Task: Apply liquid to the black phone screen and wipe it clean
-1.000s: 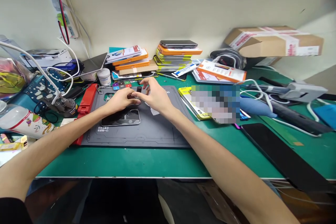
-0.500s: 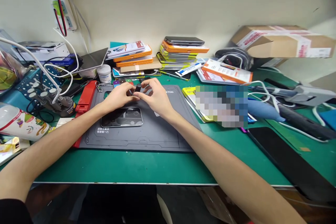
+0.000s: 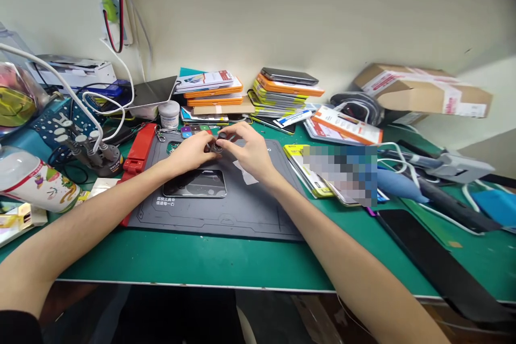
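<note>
Over the far half of the dark grey work mat (image 3: 226, 220), both hands meet around a small dark object (image 3: 218, 143) with a rounded black top. Its exact kind is hard to make out. My left hand (image 3: 191, 151) is closed on its left side, fingers curled. From the right, my right hand (image 3: 250, 153) pinches it near the top with thumb and fingers. A smartphone (image 3: 195, 183) with a black glossy face lies flat on the mat, just below my left hand. Under my right wrist a thin whitish sheet (image 3: 246, 173) shows on the mat.
A red clamp-like tool (image 3: 139, 153) lies along the mat's left edge, with a screwdriver stand (image 3: 102, 153) and patterned cup (image 3: 38, 180) beyond. Boxed stacks (image 3: 282, 88) and a white jar (image 3: 169, 114) line the back. A long black slab (image 3: 427, 258) lies at right.
The small dark object has tilted between my fingers, and more of its round body shows below the black top. The whitish sheet is more exposed. The whole view has shifted slightly.
</note>
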`<state>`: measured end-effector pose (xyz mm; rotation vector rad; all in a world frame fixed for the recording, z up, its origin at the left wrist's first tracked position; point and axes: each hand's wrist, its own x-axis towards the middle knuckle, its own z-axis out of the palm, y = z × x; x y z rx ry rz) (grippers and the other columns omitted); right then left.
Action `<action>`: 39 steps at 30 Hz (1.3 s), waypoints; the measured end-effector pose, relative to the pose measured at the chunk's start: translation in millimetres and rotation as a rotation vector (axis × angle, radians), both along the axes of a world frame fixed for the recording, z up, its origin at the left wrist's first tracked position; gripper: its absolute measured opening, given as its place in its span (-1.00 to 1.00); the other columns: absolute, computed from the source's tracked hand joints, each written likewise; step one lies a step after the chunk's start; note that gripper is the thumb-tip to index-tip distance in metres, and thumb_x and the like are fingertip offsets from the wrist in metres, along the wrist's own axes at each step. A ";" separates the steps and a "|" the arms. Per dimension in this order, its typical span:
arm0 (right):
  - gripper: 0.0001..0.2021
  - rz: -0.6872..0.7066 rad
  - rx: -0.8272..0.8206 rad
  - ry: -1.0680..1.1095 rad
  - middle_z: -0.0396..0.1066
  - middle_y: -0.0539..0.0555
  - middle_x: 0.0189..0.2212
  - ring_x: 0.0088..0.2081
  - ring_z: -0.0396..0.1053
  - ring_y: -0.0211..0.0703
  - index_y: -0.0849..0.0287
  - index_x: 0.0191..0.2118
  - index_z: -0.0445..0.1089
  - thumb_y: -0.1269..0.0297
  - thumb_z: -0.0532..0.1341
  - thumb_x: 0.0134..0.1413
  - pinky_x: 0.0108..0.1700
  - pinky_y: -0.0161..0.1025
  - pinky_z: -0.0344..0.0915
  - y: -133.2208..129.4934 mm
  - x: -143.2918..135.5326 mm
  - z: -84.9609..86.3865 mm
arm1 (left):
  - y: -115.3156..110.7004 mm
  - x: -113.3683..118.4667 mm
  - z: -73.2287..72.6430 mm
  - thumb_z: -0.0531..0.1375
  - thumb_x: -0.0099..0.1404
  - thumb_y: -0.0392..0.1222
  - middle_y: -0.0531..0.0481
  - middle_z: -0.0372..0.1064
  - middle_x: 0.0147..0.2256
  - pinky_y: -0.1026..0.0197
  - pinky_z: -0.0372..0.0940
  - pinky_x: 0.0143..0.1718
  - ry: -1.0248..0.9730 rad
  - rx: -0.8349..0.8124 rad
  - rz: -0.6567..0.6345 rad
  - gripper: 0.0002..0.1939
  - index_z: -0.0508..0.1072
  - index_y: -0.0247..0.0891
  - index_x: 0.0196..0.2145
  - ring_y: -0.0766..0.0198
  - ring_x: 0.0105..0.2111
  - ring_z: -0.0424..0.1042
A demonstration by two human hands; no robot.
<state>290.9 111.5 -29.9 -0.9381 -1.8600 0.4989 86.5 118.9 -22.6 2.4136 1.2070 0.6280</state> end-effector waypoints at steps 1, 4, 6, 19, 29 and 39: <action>-0.85 0.034 0.006 -0.003 0.51 0.08 -0.13 -0.12 0.48 0.01 0.00 -0.08 0.56 0.15 0.32 0.30 0.01 0.03 0.47 -0.3 1.9 1.1 | -0.1 -0.1 0.4 0.31 0.41 -0.02 -0.16 0.49 -0.03 0.03 0.37 0.01 0.004 -0.002 0.000 -0.68 0.51 -0.29 -0.02 0.02 -0.05 0.49; -0.76 0.134 0.012 -0.012 0.53 0.12 -0.01 0.03 0.48 0.04 -0.02 0.04 0.56 0.22 0.21 0.36 0.14 0.07 0.43 -1.2 4.7 0.7 | 0.7 -0.3 1.6 0.32 0.42 0.00 -0.18 0.49 -0.02 0.01 0.37 0.05 0.030 0.001 0.002 -0.70 0.52 -0.30 -0.08 -0.02 0.00 0.49; -0.68 0.182 -0.014 -0.026 0.51 0.13 0.07 0.14 0.45 0.05 -0.04 0.14 0.52 0.24 0.13 0.39 0.24 0.11 0.37 -1.3 3.8 -2.1 | 1.4 -0.4 1.7 0.32 0.41 0.00 -0.19 0.49 -0.02 0.01 0.37 0.05 0.040 0.008 -0.006 -0.71 0.51 -0.30 -0.10 -0.03 0.00 0.49; -0.82 -0.008 -0.060 0.041 0.56 0.06 -0.15 -0.12 0.49 0.01 -0.01 -0.07 0.56 0.13 0.35 0.25 0.07 0.07 0.46 -7.6 4.8 -1.9 | -3.8 1.5 2.6 0.29 0.43 -0.04 -0.17 0.49 -0.04 0.01 0.37 0.08 0.032 0.008 -0.023 -0.74 0.54 -0.28 -0.07 -0.03 0.02 0.47; -0.63 0.007 -0.219 0.360 0.55 0.04 -0.17 -0.18 0.47 -0.05 -0.02 -0.07 0.56 -0.09 0.47 0.09 -0.07 -0.04 0.48 3.5 18.4 -6.0 | -2.5 -2.3 -3.2 0.39 0.35 -0.05 -0.23 0.53 0.06 0.06 0.39 0.11 0.041 -0.044 -0.012 -0.43 0.46 -0.36 0.23 -0.01 0.07 0.52; -0.63 0.016 -0.389 0.568 0.47 -0.01 -0.18 -0.22 0.47 -0.17 -0.04 -0.10 0.53 -0.07 0.45 0.02 -0.26 -0.23 0.43 -10.1 35.8 12.9 | -34.0 -38.4 36.1 0.06 0.54 -0.24 -0.26 0.58 0.06 0.02 0.39 0.11 0.199 0.062 0.046 -0.67 0.57 -0.34 0.05 0.00 0.07 0.57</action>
